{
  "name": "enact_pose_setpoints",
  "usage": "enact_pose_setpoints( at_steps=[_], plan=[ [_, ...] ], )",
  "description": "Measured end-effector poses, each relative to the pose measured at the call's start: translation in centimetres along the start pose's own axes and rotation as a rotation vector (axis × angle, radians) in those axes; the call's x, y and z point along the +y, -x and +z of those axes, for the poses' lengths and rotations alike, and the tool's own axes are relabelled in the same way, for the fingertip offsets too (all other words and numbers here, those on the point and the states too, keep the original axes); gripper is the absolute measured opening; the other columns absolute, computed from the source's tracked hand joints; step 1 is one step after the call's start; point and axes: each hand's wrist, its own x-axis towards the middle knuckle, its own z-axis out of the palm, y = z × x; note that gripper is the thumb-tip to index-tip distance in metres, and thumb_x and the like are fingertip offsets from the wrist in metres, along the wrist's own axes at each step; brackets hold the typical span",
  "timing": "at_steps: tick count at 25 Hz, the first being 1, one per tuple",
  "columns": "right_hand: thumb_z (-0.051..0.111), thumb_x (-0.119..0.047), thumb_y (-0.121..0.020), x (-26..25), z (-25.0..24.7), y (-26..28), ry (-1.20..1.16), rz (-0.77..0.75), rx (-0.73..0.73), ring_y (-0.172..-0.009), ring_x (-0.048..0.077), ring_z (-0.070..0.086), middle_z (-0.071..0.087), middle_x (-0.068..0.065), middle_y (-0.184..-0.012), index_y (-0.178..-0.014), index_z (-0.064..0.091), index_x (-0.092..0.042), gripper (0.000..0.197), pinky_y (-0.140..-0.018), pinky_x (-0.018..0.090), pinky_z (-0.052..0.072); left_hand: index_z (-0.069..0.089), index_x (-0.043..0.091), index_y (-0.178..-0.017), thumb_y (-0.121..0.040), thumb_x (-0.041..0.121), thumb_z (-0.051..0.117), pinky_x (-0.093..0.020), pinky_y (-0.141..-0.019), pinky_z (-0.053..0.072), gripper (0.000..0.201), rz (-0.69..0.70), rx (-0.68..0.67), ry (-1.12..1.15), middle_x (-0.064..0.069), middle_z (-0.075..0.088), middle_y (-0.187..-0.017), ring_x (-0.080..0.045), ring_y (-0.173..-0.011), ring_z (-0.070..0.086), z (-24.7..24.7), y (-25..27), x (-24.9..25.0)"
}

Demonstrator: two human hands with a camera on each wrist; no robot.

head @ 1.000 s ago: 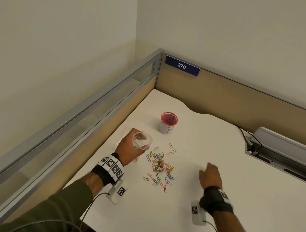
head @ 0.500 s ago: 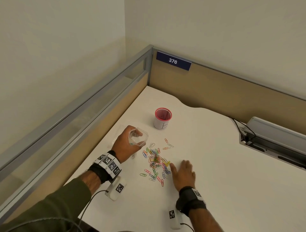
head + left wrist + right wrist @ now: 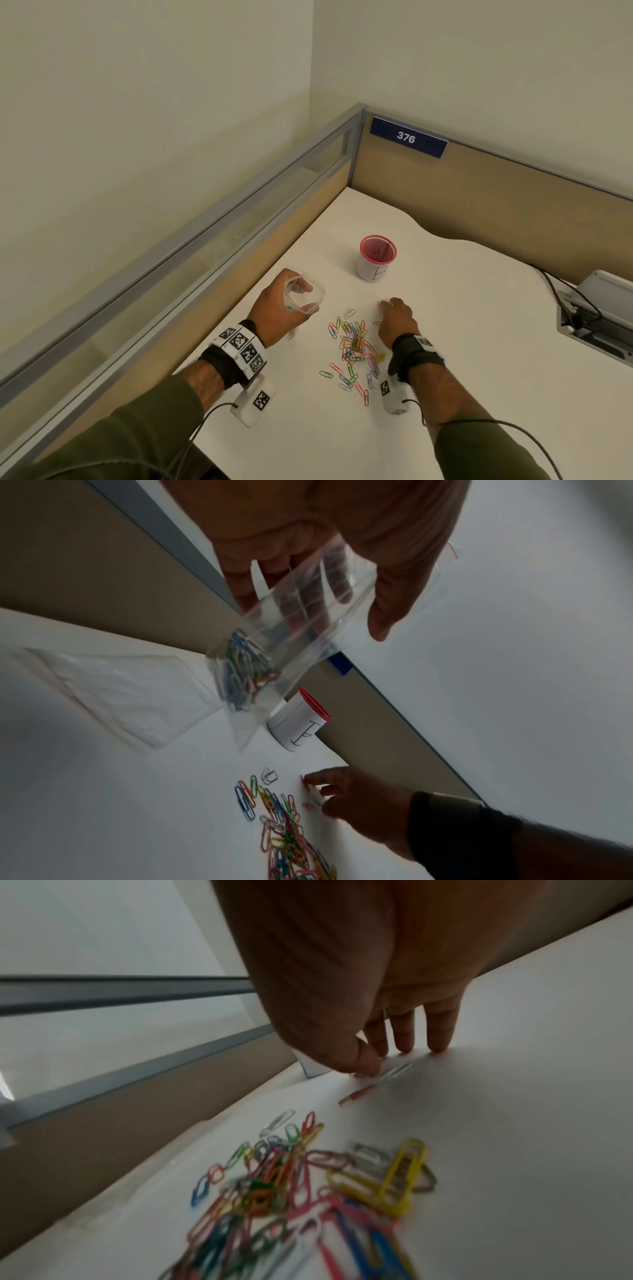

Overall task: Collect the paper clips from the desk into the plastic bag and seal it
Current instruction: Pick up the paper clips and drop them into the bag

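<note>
My left hand (image 3: 289, 291) holds a clear plastic bag (image 3: 310, 301) upright above the desk's left side, its mouth spread wide. Several coloured paper clips (image 3: 243, 674) lie in the bag's bottom. A pile of coloured paper clips (image 3: 352, 346) is scattered on the white desk (image 3: 479, 377) between my hands. My right hand (image 3: 390, 308) is at the pile's far right edge, fingertips (image 3: 436, 1047) down on the desk. Its thumb and index finger sit close together by a red clip (image 3: 356, 1093) and a white clip (image 3: 397, 1070). I see no clip lifted.
A white cup with a red rim (image 3: 376, 258) stands just beyond the pile. A second flat clear bag (image 3: 137, 691) lies on the desk left of my left hand. A partition (image 3: 239, 240) borders the desk on the left. A cable box (image 3: 599, 308) sits at the right.
My right hand swept in from the right side of the desk to the near edge of the pile, then moved up to its far edge. The left hand kept holding the bag.
</note>
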Motion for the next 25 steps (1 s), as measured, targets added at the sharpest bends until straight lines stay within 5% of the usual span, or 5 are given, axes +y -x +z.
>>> enact_pose_setpoints(
  at_steps=[8, 13, 17, 22, 25],
  plan=[
    [0.044, -0.02, -0.093, -1.7, 3.0, 3.3, 0.106, -0.221, 0.055, -0.112, 0.026, 0.051, 0.053, 0.006, -0.117, -0.111, 0.059, -0.014, 0.024, -0.087, 0.035, 0.05, 0.059, 0.014, -0.106, -0.079, 0.015, 0.083, -0.015, -0.093, 0.044, 0.036, -0.037, 0.016, 0.026, 0.002, 0.066, -0.108, -0.001, -0.104, 0.061, 0.7, -0.1, -1.3],
    [0.063, -0.045, -0.08, -3.3, 2.3, 3.5, -0.005, -0.297, -0.111, -0.131, 0.026, 0.036, 0.038, 0.002, -0.143, -0.135, 0.045, -0.031, 0.059, -0.107, 0.043, 0.037, 0.059, 0.014, -0.106, -0.078, 0.018, 0.083, -0.017, -0.094, 0.044, 0.038, -0.047, -0.016, 0.039, 0.002, 0.067, -0.108, -0.001, -0.104, 0.062, 1.2, 0.2, -1.7],
    [0.055, -0.032, -0.088, -3.4, 2.6, 4.3, 0.072, -0.355, -0.029, -0.118, 0.026, 0.047, 0.05, 0.002, -0.123, -0.121, 0.058, -0.023, 0.034, -0.093, 0.037, 0.047, 0.06, 0.017, -0.106, -0.078, 0.02, 0.084, -0.016, -0.094, 0.045, 0.037, -0.045, -0.008, 0.046, 0.003, 0.067, -0.108, -0.002, -0.105, 0.062, 1.2, 0.0, -1.5],
    [0.071, -0.046, -0.075, -1.7, 1.8, 5.7, 0.17, -0.367, -0.186, -0.123, 0.025, 0.041, 0.043, 0.0, -0.135, -0.134, 0.047, -0.028, 0.066, -0.096, 0.041, 0.047, 0.059, 0.015, -0.107, -0.078, 0.017, 0.084, -0.012, -0.091, 0.043, 0.037, -0.048, -0.015, 0.046, 0.0, 0.067, -0.11, -0.008, -0.108, 0.062, 1.8, 0.2, -1.5],
    [0.062, -0.028, -0.086, -2.5, 2.8, 6.0, 0.201, -0.376, -0.088, -0.114, 0.026, 0.047, 0.049, 0.003, -0.122, -0.124, 0.054, -0.023, 0.039, -0.086, 0.038, 0.051, 0.059, 0.017, -0.107, -0.079, 0.018, 0.084, -0.015, -0.094, 0.045, 0.038, -0.053, -0.035, 0.052, -0.001, 0.067, -0.112, -0.01, -0.111, 0.063, 2.3, 0.6, -1.5]
  ],
)
